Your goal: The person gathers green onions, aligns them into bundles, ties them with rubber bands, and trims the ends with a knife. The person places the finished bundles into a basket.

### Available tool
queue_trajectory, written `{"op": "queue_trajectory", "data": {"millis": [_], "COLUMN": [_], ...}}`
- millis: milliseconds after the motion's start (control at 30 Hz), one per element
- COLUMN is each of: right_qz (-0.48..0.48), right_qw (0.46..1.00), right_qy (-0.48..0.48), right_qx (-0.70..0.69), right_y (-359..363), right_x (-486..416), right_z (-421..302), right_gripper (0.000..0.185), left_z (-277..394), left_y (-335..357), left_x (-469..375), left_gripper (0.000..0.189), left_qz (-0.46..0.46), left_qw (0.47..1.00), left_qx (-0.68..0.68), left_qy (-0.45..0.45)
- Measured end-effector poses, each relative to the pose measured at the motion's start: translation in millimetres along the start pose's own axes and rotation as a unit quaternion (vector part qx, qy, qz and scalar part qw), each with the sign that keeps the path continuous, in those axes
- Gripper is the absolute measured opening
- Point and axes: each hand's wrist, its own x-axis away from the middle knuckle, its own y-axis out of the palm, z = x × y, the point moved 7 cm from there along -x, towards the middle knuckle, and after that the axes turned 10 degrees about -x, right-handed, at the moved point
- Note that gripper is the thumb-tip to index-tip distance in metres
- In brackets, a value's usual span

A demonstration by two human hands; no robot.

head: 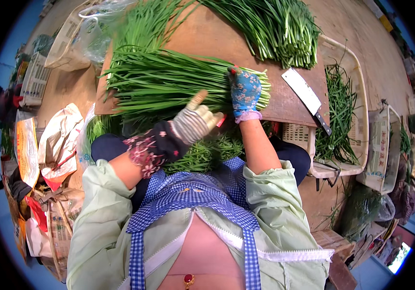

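Observation:
A large bundle of long green garlic chives (171, 81) lies across a wooden board (283, 98), its pale stem ends to the right. My right hand (245, 90), in a blue floral glove, is closed around the bundle near those ends, with a bit of red at the fingertips. My left hand (198, 117), in a striped glove, is at the bundle's near edge with fingers apart; a small red tag (221, 120) shows by its fingertips, and whether it is held I cannot tell. A cleaver (303, 92) with a black handle lies at the board's right.
More chives lie at the board's far right (283, 32) and far left (142, 25). A plastic crate (363, 119) of loose chives stands at the right, another crate (57, 54) at the far left. Loose greens (196, 156) lie below the board, before my lap. Sacks (60, 141) stand left.

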Motion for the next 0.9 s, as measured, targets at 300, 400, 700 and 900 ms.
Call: {"op": "queue_trajectory", "data": {"millis": [300,400,700,900], "right_qz": [0.025,-0.016,-0.021,-0.06], "right_qw": [0.999,0.998,0.97,0.978], "right_qy": [-0.013,0.021,0.018,0.115], "right_qx": [-0.046,-0.051,-0.24,-0.162], "right_y": [-2,2,-7,-14], "right_x": [3,3,3,-2], "right_z": [6,9,11,17], "right_gripper": [0.012,0.015,0.026,0.013], "left_z": [24,27,-10,-30], "left_y": [40,43,9,7], "left_x": [-26,-25,-40,-60], "left_gripper": [0.006,0.005,0.01,0.016], "left_qz": [-0.006,-0.04,0.059,0.036], "left_qw": [0.999,0.999,0.974,0.968], "left_qx": [0.035,0.033,0.023,0.021], "left_qy": [0.037,0.011,-0.216,-0.246]}}
